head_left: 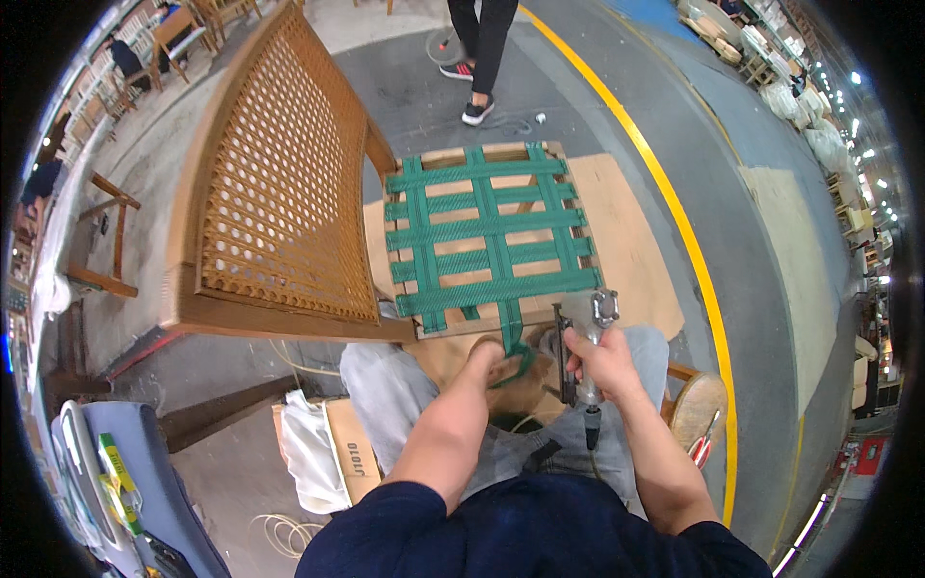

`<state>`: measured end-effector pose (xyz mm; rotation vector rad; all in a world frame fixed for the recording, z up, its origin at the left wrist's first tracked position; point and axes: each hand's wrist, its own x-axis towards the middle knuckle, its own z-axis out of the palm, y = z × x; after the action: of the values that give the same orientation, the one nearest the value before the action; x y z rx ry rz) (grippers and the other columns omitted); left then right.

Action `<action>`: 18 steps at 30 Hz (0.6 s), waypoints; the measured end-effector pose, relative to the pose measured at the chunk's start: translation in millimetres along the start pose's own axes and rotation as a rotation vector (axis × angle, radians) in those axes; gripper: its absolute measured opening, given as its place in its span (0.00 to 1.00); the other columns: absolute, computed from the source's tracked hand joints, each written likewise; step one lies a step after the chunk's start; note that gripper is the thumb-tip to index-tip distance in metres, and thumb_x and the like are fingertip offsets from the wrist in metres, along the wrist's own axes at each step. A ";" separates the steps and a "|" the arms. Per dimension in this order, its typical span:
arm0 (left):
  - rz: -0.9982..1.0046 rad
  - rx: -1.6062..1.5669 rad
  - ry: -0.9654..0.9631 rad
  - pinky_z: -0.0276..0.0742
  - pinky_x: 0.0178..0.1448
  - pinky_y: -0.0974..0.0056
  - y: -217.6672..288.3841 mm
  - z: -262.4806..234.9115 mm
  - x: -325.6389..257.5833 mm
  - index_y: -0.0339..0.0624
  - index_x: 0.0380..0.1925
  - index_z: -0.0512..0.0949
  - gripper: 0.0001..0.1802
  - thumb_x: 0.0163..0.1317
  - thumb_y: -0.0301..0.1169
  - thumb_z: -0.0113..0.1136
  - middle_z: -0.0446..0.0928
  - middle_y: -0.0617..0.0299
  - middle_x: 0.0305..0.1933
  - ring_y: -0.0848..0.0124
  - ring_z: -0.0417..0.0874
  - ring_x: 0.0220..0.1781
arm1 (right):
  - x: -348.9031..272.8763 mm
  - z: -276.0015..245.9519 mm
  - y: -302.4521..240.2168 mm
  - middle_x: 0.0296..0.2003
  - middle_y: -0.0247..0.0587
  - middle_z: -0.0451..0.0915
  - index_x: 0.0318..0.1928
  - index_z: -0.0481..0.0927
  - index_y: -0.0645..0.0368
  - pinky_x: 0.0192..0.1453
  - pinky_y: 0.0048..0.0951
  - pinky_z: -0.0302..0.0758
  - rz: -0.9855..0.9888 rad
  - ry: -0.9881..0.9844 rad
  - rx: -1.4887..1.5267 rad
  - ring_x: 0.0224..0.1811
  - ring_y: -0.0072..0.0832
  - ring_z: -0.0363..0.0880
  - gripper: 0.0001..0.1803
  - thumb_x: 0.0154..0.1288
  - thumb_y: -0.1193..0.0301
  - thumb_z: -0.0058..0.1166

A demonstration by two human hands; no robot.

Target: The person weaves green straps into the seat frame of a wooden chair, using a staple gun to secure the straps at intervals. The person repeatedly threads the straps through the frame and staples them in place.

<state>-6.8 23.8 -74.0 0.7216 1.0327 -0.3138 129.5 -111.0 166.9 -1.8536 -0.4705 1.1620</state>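
Green webbing (496, 229) lies laced in a lattice over the wooden seat frame of a chair, directly before the seated person; one loose tail (508, 328) hangs over the front rail and curls below it. The chair's cane back (289, 183) stands to the left, its top corner cut off by the upper edge. The left hand (490, 353) is beside that tail, under the front rail — its fingers are largely hidden, so whether they pinch the strap cannot be told. The right hand (607, 363) is wrapped around a silver-and-black staple gun (585, 310), its head close to the seat's right front corner; contact there is hard to make out. Red-handled scissors (702, 449) lie on a round wooden stool (701, 400), partly covered by the right arm. Beyond the seat, another person (487, 43) shows only from the legs down — the rest is out of frame.
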 end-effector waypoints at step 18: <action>0.548 0.110 0.243 0.76 0.30 0.65 54.6 -0.8 -124.0 0.39 0.39 0.84 0.17 0.81 0.41 0.55 0.86 0.63 0.31 0.75 0.81 0.28 | 10.7 2.0 12.2 0.37 0.33 0.83 0.54 0.78 0.60 0.22 0.26 0.73 0.039 -0.062 0.104 0.23 0.20 0.78 0.19 0.76 0.61 0.66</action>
<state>-38.4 53.1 54.5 1.1276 1.0059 0.1980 131.5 -109.3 150.7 -1.7485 -0.4027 1.2496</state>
